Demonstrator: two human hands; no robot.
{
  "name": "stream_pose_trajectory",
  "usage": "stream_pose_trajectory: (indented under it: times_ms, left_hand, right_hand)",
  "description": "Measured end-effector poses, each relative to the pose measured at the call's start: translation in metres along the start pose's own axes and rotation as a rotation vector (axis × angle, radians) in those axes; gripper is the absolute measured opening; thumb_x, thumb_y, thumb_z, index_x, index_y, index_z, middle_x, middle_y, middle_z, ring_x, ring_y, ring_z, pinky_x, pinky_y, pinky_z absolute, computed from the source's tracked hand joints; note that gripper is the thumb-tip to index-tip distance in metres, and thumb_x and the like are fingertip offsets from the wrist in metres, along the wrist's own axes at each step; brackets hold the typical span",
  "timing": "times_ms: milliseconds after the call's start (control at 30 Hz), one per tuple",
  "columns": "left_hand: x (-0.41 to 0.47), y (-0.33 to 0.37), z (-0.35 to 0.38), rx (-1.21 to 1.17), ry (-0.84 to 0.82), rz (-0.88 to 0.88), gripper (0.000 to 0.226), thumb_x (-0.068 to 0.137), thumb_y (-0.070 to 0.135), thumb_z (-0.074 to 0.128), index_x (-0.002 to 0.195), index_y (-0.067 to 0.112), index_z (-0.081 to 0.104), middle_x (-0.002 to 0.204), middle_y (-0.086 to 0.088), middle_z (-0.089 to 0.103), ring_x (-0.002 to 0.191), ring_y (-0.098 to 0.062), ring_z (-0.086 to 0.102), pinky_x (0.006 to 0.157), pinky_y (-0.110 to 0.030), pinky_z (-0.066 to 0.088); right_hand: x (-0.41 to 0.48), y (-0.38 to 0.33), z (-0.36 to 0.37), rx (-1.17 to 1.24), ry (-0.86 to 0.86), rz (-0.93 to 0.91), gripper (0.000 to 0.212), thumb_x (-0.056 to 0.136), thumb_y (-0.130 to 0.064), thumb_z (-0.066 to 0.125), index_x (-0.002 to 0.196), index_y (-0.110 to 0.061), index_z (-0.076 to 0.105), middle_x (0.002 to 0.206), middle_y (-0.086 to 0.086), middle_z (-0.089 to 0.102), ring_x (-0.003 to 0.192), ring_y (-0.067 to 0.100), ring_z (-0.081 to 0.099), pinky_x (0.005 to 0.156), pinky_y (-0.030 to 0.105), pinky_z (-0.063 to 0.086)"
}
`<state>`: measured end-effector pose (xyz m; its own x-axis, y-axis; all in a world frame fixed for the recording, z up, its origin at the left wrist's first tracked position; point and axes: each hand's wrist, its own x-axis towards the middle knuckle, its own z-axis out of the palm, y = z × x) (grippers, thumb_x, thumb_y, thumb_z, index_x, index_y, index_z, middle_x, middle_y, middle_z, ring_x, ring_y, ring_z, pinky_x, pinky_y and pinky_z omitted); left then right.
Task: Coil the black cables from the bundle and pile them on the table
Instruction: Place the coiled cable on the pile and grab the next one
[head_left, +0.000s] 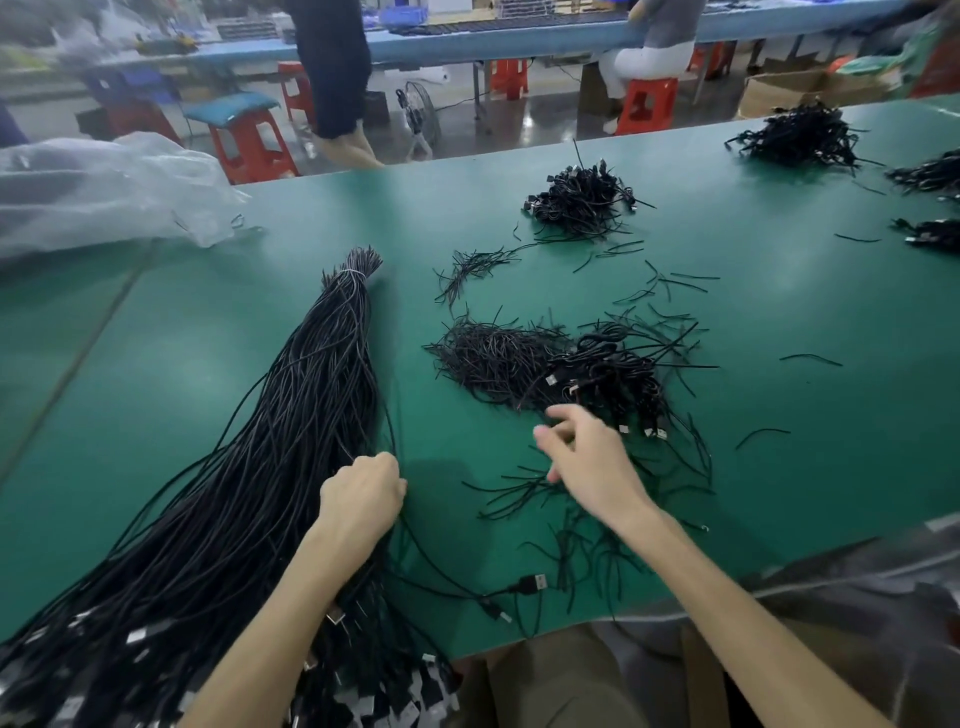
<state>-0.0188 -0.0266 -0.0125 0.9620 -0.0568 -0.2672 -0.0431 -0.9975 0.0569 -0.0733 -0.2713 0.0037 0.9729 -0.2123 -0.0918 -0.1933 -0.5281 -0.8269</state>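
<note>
A long bundle of black cables (291, 415), tied near its far end, lies across the left of the green table (779, 322), its plug ends fanned out at the near edge. My left hand (361, 496) rests at the bundle's right side, fingers curled around a thin black cable. My right hand (587, 452) hovers with fingers spread just in front of a pile of coiled cables (608, 374). A loose cable with a USB plug (530, 584) trails from the bundle towards me.
A heap of black ties (493, 353) lies left of the pile, and loose ties (670, 283) are scattered about. More coiled piles sit far centre (582, 200) and far right (802, 135). A clear plastic bag (98, 187) lies at the left. People and red stools (249, 143) are beyond the table.
</note>
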Motion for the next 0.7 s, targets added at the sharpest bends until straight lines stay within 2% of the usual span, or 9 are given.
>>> stream_pose_trajectory:
  times_ms: [100,167,233,300,400,467,567,633,700]
  left_hand:
    - [-0.006,0.003,-0.008,-0.283,0.081,0.065,0.03,0.103,0.031,0.053,0.08,0.012,0.054,0.077,-0.001,0.055,0.058,-0.019,0.048,0.055,-0.031,0.038]
    - [-0.012,0.011,-0.021,-0.472,0.123,0.16,0.029,0.099,0.032,0.056,0.074,0.018,0.058,0.08,-0.001,0.056,0.06,-0.019,0.052,0.055,-0.031,0.04]
    - [-0.021,0.02,-0.038,-0.664,0.042,0.281,0.025,0.098,0.028,0.056,0.075,0.017,0.06,0.076,-0.004,0.068,0.064,-0.024,0.061,0.06,-0.032,0.048]
    - [-0.03,0.028,-0.049,-0.773,-0.106,0.386,0.019,0.099,0.025,0.052,0.09,0.016,0.066,0.073,-0.002,0.075,0.068,-0.028,0.072,0.068,-0.038,0.059]
    - [-0.034,0.026,-0.061,-0.727,-0.143,0.391,0.02,0.104,0.024,0.051,0.095,0.013,0.065,0.07,-0.002,0.076,0.065,-0.029,0.074,0.068,-0.043,0.063]
    - [-0.033,0.02,-0.063,-0.832,-0.24,0.352,0.023,0.105,0.023,0.054,0.087,0.009,0.06,0.062,-0.005,0.071,0.05,-0.028,0.067,0.053,-0.035,0.057]
    - [-0.03,0.012,-0.058,-0.935,-0.385,0.322,0.026,0.104,0.028,0.06,0.089,0.006,0.06,0.058,0.001,0.055,0.037,-0.014,0.04,0.039,-0.023,0.035]
    - [-0.029,0.007,-0.054,-1.052,-0.492,0.368,0.026,0.104,0.031,0.061,0.102,0.005,0.064,0.068,-0.001,0.056,0.042,-0.013,0.034,0.04,-0.022,0.032]
    - [-0.026,0.0,-0.056,-1.148,-0.532,0.474,0.029,0.104,0.033,0.06,0.113,0.005,0.066,0.087,-0.009,0.066,0.046,-0.016,0.043,0.043,-0.022,0.037]
  right_hand:
    - [-0.018,-0.004,0.018,-0.03,-0.132,-0.081,0.034,0.105,-0.03,0.055,0.138,-0.021,0.057,0.112,-0.008,0.068,0.068,-0.002,0.067,0.068,0.01,0.048]
    - [-0.027,-0.011,0.028,-0.018,-0.179,-0.173,0.039,0.104,-0.024,0.056,0.143,-0.025,0.053,0.115,-0.009,0.063,0.078,0.002,0.065,0.078,0.013,0.048]
    - [-0.031,-0.016,0.035,-0.15,-0.163,-0.356,0.064,0.101,-0.011,0.06,0.156,-0.031,0.036,0.133,-0.007,0.048,0.104,0.007,0.056,0.094,0.019,0.045]
    - [-0.03,-0.022,0.037,-0.336,-0.126,-0.558,0.087,0.092,0.003,0.066,0.162,-0.025,0.023,0.156,-0.005,0.029,0.135,0.012,0.035,0.111,0.018,0.032]
    - [-0.025,-0.027,0.036,-0.287,-0.208,-0.627,0.087,0.089,0.008,0.066,0.161,-0.014,0.024,0.164,-0.005,0.027,0.151,0.008,0.018,0.123,0.016,0.014]
    - [-0.024,-0.025,0.036,-0.256,-0.256,-0.616,0.067,0.094,-0.002,0.066,0.154,-0.009,0.038,0.157,0.0,0.041,0.148,0.01,0.026,0.123,0.021,0.02]
    - [-0.022,-0.019,0.035,-0.472,-0.117,-0.772,0.032,0.101,-0.028,0.061,0.124,-0.005,0.061,0.13,0.005,0.061,0.131,0.022,0.047,0.109,0.035,0.041]
    - [-0.02,-0.018,0.034,-0.502,-0.079,-0.792,0.026,0.106,-0.03,0.053,0.106,-0.007,0.066,0.111,0.002,0.064,0.114,0.021,0.054,0.096,0.036,0.046]
    - [-0.022,-0.016,0.031,-0.427,-0.03,-0.741,0.031,0.108,-0.031,0.048,0.084,-0.013,0.058,0.087,-0.003,0.059,0.092,0.018,0.052,0.085,0.035,0.047]
